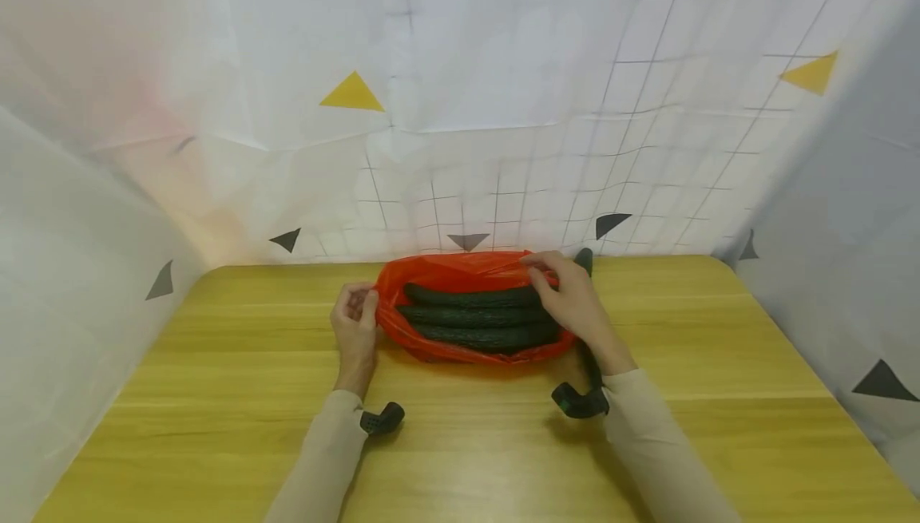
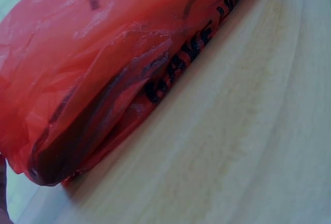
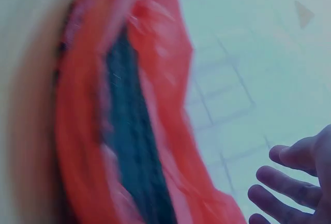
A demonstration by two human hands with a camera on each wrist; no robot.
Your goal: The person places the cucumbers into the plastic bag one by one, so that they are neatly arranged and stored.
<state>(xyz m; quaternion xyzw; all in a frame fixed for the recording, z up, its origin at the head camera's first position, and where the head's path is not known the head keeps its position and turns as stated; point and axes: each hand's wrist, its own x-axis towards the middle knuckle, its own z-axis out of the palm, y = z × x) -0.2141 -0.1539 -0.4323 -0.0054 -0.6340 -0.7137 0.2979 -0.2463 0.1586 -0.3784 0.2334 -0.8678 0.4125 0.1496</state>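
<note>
A red plastic bag [image 1: 467, 262] lies on its base with its mouth wide, and several dark green cucumbers [image 1: 477, 317] lie side by side inside. My left hand [image 1: 355, 317] pinches the bag's left edge between thumb and fingers. Over the bag's right end is my right hand [image 1: 571, 295], its fingers spread and holding nothing; the right wrist view shows these fingers [image 3: 289, 188] apart from the plastic. Another cucumber [image 1: 584, 259] lies outside the bag on the right, partly hidden by the right hand. Black print marks the red bag [image 2: 119, 43] in the left wrist view.
All of this is on a wooden table [image 1: 460, 451]. A white sheet [image 1: 474, 60] with grid lines and triangles hangs behind the table's far edge, and pale sheets stand at both sides. Each wrist wears a small black device [image 1: 382, 419].
</note>
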